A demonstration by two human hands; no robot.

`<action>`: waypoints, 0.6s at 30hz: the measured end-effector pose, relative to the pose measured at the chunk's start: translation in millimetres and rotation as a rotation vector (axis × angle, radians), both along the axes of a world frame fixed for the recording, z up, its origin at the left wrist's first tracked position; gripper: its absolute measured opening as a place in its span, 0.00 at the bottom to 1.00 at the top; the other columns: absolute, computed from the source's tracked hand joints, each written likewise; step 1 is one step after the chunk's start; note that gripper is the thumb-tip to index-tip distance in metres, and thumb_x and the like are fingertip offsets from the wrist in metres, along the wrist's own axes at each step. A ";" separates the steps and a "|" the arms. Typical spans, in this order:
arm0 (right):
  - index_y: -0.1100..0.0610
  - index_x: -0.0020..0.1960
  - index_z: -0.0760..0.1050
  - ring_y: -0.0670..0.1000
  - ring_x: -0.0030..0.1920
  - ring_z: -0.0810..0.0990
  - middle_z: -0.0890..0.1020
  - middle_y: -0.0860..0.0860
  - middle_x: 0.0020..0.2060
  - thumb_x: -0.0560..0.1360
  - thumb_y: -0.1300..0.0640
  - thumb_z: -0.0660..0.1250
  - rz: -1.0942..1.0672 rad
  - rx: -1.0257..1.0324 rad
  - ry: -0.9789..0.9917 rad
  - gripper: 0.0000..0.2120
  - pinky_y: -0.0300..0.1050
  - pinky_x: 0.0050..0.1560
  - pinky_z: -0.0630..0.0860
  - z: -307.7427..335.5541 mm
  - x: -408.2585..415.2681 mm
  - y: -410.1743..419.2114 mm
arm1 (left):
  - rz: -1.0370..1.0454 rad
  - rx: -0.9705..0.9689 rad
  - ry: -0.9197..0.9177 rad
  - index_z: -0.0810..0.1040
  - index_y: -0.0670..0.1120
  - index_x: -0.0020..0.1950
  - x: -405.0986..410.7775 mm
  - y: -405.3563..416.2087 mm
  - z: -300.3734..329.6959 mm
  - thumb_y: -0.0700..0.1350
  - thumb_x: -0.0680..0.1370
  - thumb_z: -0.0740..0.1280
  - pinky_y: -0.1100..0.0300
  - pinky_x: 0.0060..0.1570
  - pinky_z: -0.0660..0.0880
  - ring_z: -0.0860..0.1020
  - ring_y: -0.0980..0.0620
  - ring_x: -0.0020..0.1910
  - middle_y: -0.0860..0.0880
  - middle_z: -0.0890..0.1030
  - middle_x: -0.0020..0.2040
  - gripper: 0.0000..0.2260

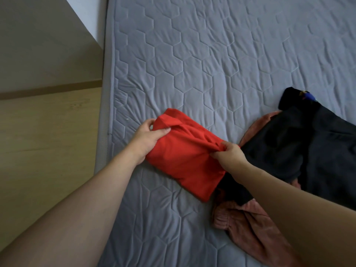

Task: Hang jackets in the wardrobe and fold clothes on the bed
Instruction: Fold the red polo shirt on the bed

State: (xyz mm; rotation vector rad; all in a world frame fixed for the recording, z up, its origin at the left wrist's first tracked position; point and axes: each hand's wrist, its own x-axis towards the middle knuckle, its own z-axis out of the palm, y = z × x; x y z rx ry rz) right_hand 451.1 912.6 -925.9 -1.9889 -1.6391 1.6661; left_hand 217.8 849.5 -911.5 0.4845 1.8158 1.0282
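A red garment (185, 157), folded into a compact rectangle, lies on the grey quilted bed (212, 64) near its left edge. My left hand (148, 137) pinches the garment's upper left corner between thumb and fingers. My right hand (229, 153) grips a bunched fold at its right edge. A dark jacket (308, 147) lies spread to the right, partly under my right forearm. Beneath the jacket, a crumpled pink garment (248, 224) spills toward the bed's near edge.
Wooden flooring (48, 141) runs along the left side of the bed, and a pale wall (38, 45) rises beyond it. The far part of the quilted cover shows only wrinkles.
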 end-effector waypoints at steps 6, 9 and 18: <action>0.55 0.72 0.59 0.61 0.69 0.63 0.59 0.56 0.72 0.72 0.55 0.66 -0.319 -0.001 -0.467 0.31 0.54 0.69 0.62 -5.6 -15.8 6.5 | -0.278 -0.427 0.347 0.50 0.47 0.79 -8.5 -0.2 -26.2 0.65 0.59 0.78 0.51 0.73 0.60 0.62 0.46 0.75 0.46 0.59 0.78 0.58; 0.58 0.71 0.62 0.59 0.68 0.65 0.64 0.58 0.69 0.71 0.54 0.69 -0.653 -0.281 -0.429 0.32 0.52 0.71 0.62 -12.8 -23.8 -3.1 | -0.248 -0.404 0.278 0.60 0.45 0.75 -2.2 6.8 -33.4 0.63 0.58 0.80 0.56 0.67 0.68 0.72 0.47 0.67 0.46 0.70 0.71 0.53; 0.57 0.61 0.77 0.57 0.46 0.81 0.83 0.58 0.50 0.71 0.53 0.71 -0.582 -0.537 0.270 0.19 0.49 0.44 0.78 -12.5 -42.5 -37.6 | -0.206 -0.419 -0.395 0.84 0.45 0.52 -3.3 -5.7 18.7 0.46 0.68 0.74 0.55 0.49 0.79 0.84 0.47 0.41 0.44 0.86 0.45 0.13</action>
